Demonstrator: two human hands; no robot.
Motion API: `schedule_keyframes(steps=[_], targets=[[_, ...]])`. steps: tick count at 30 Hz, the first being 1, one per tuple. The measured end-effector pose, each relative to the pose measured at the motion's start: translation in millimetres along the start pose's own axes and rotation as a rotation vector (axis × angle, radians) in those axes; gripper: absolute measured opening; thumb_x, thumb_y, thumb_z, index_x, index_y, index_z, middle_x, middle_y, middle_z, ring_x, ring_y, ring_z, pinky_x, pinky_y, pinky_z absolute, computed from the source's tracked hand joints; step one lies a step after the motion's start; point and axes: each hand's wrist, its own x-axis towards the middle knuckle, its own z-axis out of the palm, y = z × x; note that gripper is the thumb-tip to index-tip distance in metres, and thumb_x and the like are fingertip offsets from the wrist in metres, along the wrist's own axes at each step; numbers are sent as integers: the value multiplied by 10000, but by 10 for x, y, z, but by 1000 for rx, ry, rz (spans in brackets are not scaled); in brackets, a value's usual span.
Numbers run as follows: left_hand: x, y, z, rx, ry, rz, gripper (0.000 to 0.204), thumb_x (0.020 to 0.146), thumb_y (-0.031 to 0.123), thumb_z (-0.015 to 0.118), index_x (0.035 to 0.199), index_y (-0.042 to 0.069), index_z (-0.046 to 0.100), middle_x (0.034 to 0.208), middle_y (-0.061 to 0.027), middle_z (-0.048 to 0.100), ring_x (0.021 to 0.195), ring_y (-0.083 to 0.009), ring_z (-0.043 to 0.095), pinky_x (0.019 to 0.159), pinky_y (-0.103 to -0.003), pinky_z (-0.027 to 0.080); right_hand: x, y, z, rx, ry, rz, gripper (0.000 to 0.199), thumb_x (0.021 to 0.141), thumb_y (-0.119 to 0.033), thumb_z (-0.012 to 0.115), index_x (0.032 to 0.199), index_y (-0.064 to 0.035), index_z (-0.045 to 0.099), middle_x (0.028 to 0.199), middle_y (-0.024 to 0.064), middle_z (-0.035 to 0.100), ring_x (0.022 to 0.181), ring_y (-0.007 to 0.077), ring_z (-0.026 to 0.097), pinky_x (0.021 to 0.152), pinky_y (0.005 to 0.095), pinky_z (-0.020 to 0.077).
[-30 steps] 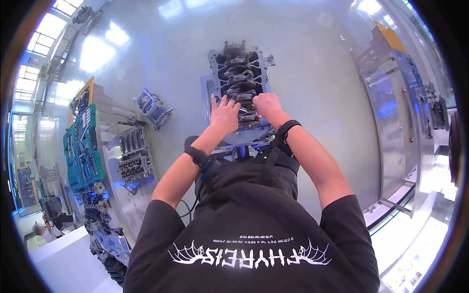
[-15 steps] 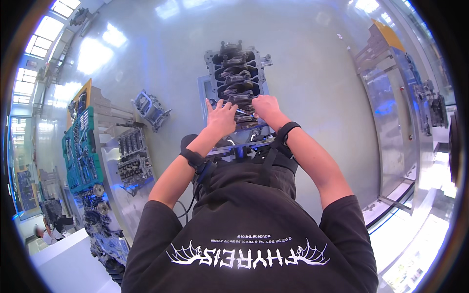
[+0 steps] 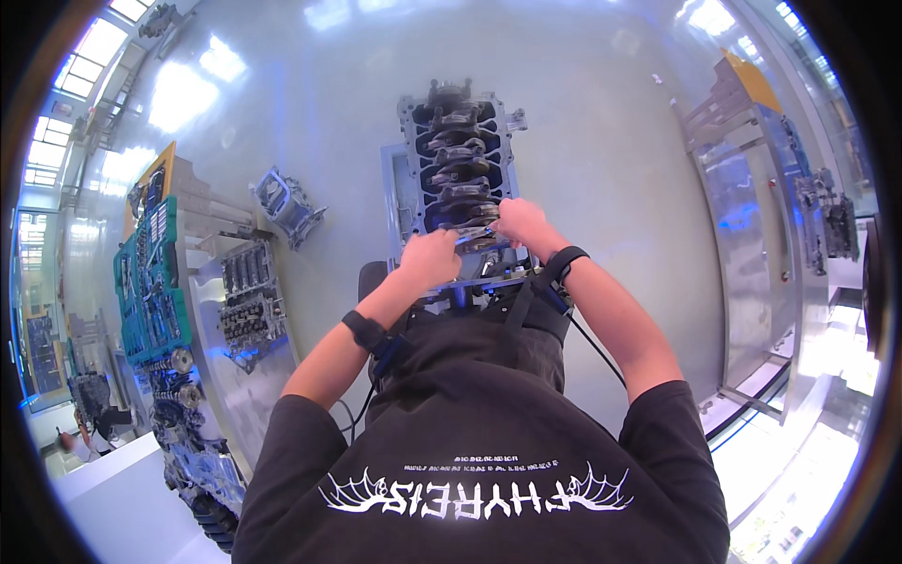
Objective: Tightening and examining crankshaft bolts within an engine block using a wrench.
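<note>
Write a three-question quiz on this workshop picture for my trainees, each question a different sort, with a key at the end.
1. True or false: the teal tool case is to the left of the engine block.
2. At which end of the engine block, as pictured, are the left hand and right hand? A: lower; B: upper.
3. Fill the gap: the dark T-shirt carries ____ print.

Key: 1. True. 2. A. 3. White.

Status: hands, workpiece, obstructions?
Left hand, right hand at near end of grey metal engine block; grips unclear. Dark metal crankshaft exposed. Hands partly hide near end.
</note>
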Motion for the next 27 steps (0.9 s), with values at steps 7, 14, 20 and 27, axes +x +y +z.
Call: schedule_keyframes(steps=[7,14,20,27], targets=[[-107,336,164,-350,-249,93,263,794,212,520,916,12,639,934,-194,649,903,-367,624,788,-464,493,-43,85,47,355,-123,124,373,895,-288,608,755,54,655,626,146,668,552,225,674,580,342,552],[80,767,412,-490,-229,290,317,824,69,484,1130,38,560,1140,-165,587,1023,-366,578,836,-466,474,-113,3,-87,217,-75,150,391,852,-396,649,820,-8,694,753,124,700,714,253,697,683,367,546],[342,841,492,-440,-134,397,370,824,107,511,1185,26,515,1168,-183,576,1017,-368,586,840,-461,495,-26,-88,-162,-214,55,49,396,730,-461,753,901,-104,735,954,90,706,908,239,683,727,364,545],[704,730,1154,-549,-7,286,453,792,107,553,1229,16,476,1253,-193,529,1073,-422,540,907,-474,463,87,-134,-72,-186,89,-29,377,703,-437,770,880,-105,742,909,86,711,884,253,688,720,359,549]])
